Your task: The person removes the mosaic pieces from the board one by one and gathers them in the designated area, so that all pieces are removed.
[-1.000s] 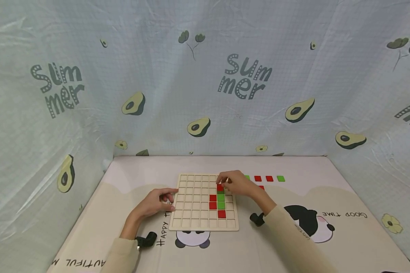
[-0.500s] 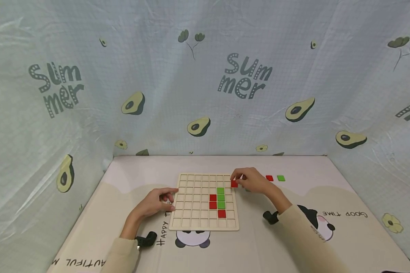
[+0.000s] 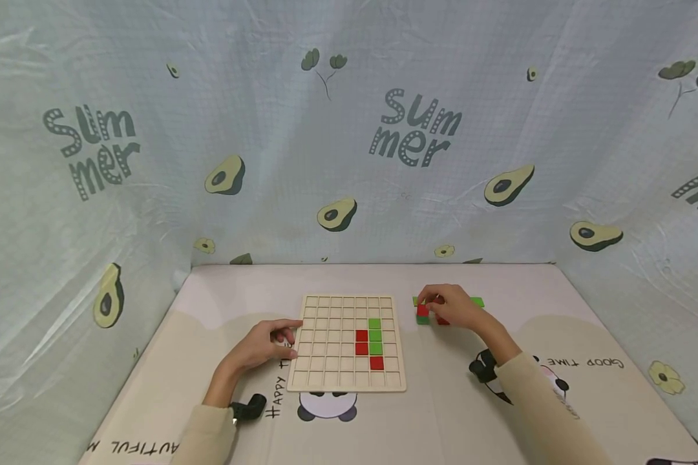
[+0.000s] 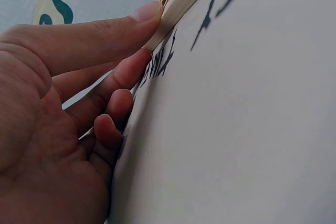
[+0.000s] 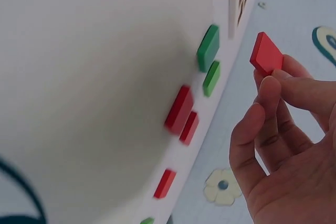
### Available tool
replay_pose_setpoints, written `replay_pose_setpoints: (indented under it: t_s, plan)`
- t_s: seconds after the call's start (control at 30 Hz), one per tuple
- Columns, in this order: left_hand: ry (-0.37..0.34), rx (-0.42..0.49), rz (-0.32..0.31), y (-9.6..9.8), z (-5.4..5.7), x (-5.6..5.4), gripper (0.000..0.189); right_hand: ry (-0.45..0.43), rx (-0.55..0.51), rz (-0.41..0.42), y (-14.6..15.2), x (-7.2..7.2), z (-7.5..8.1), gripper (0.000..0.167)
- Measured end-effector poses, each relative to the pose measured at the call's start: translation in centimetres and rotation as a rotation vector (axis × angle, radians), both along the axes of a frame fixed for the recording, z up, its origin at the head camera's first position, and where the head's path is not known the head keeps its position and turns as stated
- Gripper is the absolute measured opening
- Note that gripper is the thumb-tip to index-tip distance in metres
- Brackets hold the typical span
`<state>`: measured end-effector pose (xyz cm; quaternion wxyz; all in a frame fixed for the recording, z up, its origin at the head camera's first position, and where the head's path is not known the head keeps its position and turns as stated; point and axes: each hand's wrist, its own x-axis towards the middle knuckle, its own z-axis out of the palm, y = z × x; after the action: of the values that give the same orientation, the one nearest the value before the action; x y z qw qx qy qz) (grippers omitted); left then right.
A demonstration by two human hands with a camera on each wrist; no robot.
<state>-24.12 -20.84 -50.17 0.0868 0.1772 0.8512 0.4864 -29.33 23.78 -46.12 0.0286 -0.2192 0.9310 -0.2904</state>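
My right hand [image 3: 450,305] pinches a red square tile [image 5: 266,55] between thumb and fingertips, raised above the table in the right wrist view. Right of the board in the head view, a green tile [image 3: 423,320] lies just below that held tile, and other tiles are partly hidden by the hand. A wooden grid board [image 3: 326,381] lies flat in the middle, with several red and green tiles in its right-hand cells. Along its left edge rests my left hand [image 3: 263,343]; thumb and index finger touch the rim, spread apart, while the other fingers bend loosely.
Loose green tiles [image 5: 208,48] and red tiles [image 5: 179,109] lie on the table under the right hand. Black wrist cameras [image 3: 249,408] are strapped to both wrists. A printed cloth [image 3: 430,420] covers the table, and a patterned curtain [image 3: 267,129] stands behind and at both sides.
The right hand has lifted the red tile out of the board's upper right part and carried it right, over the loose tiles. The left hand keeps its place at the board's edge.
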Motion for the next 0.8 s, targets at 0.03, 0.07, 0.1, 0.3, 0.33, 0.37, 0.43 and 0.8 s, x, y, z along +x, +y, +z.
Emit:
replay_pose_setpoints:
  t_s: [0.03,0.07,0.1,0.3,0.33,0.37,0.43,0.8]
  plan:
    - [0.0,0.001,0.0,0.0,0.0,0.0,0.068,0.006,0.004,-0.006,0.3,0.0,0.0,0.018]
    - [0.0,0.002,-0.002,0.0,0.0,0.0,0.068,0.007,0.004,-0.013,0.5,0.1,-0.1,0.018]
    - [-0.001,0.003,-0.004,0.0,0.0,0.0,0.068,0.002,0.003,-0.024,0.8,0.1,-0.1,0.018]
    - [-0.005,0.007,-0.005,-0.1,0.2,0.1,0.068,-0.038,-0.016,-0.068,2.6,0.4,-0.2,0.02]
    - [-0.006,0.007,-0.003,-0.1,0.2,0.1,0.068,-0.044,-0.02,-0.071,2.9,0.4,-0.2,0.02]
    - [-0.007,0.009,-0.002,-0.1,0.2,0.1,0.068,-0.052,-0.025,-0.075,3.2,0.4,-0.3,0.02]
    - [-0.009,0.01,-0.002,-0.1,0.2,0.1,0.068,-0.064,-0.035,-0.081,3.8,0.5,-0.3,0.02]
    - [-0.017,0.008,0.002,-0.1,0.2,0.2,0.068,-0.067,-0.03,-0.107,6.2,0.5,-0.5,0.02]
